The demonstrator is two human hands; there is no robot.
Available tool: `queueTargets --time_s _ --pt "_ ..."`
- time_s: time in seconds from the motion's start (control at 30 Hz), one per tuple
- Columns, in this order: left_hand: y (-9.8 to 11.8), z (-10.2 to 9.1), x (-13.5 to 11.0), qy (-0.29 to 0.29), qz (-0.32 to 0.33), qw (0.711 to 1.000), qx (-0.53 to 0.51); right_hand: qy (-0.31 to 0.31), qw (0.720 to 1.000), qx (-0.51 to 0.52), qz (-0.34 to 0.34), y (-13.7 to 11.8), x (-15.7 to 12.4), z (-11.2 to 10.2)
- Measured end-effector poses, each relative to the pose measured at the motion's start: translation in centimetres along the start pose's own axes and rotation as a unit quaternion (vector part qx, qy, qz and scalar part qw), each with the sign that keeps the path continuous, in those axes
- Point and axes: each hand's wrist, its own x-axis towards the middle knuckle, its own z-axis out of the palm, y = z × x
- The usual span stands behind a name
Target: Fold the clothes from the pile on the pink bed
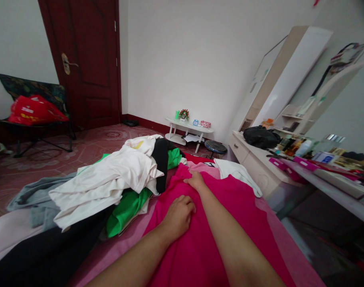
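A bright magenta garment [226, 207] lies spread over a pink bed cover [289, 239] in front of me. My left hand [179, 217] rests on its left part with the fingers curled into the cloth. Farther up, near the garment's top edge, my right hand [196, 181] pinches the fabric between thumb and fingers. To the left is a heap of clothes, with a white shirt [110, 179] on top and a green garment [128, 211] beneath. Beyond the magenta cloth lies a folded white garment [237, 173].
A dressing table [260, 167] with a black bag [261, 136] and several bottles stands close on the right. A round stool [215, 146] and a low white table [189, 126] are by the wall. At left, a folding chair [32, 85] holds a red bag [35, 109].
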Motion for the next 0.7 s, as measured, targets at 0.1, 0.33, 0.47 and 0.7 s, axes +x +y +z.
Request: queueTargets --time_s 0.1,0.33,0.47,0.7 --pt "0.1 0.0 0.0 -0.009 -0.003 1.000 0.014 0.058 0.998 0.024 -0.001 -0.1 -1.7 -0.2" --pt "0.1 0.4 0.0 0.017 -0.034 0.997 0.063 0.054 0.967 0.151 -0.197 -2.3 -6.5 -1.0" --pt "-0.2 0.7 -0.2 0.015 -0.058 0.994 0.095 -0.053 0.958 0.117 -0.258 -2.3 -5.9 -1.9" --pt "-0.1 0.4 -0.1 -0.020 -0.083 0.991 0.102 0.109 0.986 -0.126 0.008 6.2 -4.9 -7.1"
